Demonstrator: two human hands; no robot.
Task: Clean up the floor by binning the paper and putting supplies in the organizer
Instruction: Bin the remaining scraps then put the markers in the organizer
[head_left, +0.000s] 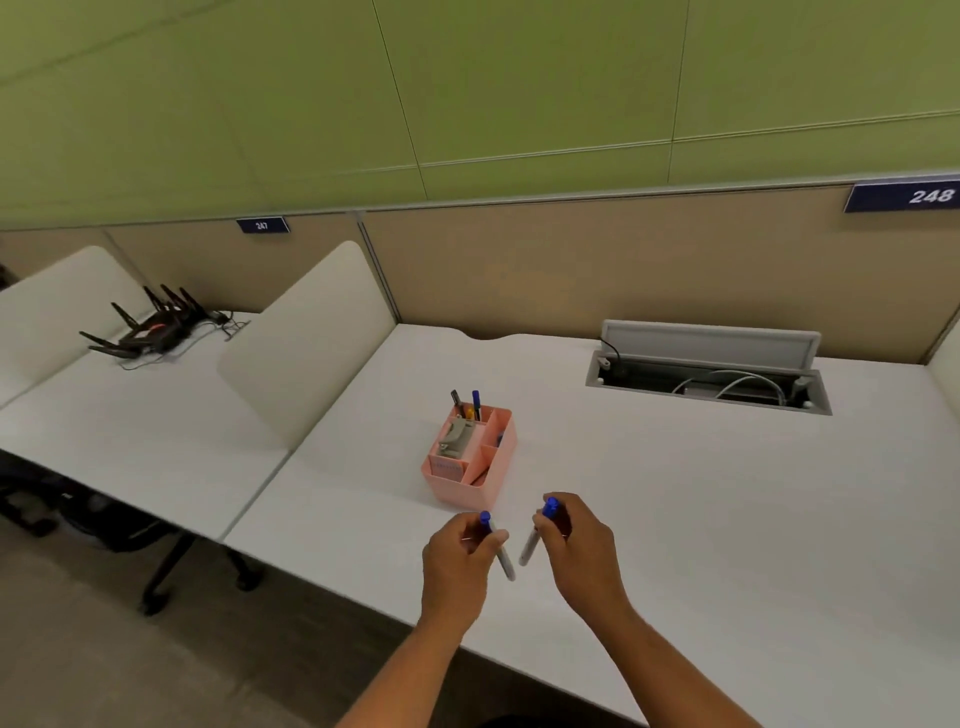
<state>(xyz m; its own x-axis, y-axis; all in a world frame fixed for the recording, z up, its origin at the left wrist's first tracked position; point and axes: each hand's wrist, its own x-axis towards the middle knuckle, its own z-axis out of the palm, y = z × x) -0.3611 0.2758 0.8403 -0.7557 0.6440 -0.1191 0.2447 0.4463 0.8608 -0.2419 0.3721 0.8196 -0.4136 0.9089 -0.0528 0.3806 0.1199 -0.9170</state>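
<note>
Holding: I'm gripping one blue-capped marker in each hand, left hand (457, 561) curled round the left marker (503, 558), right hand (582, 545) pinching the right marker (530, 546), caps up.
Where: both markers are hovering over the desk (675, 493), just in front of the pink organizer (501, 470).
Step, head view: I'm reading this as the carrying step, markers not yet stowed.
Next move: I'm needing to lift them over the rim and lower them beside the standing pens (475, 402).
Count: I'm counting two markers, three pens, one organizer.
</note>
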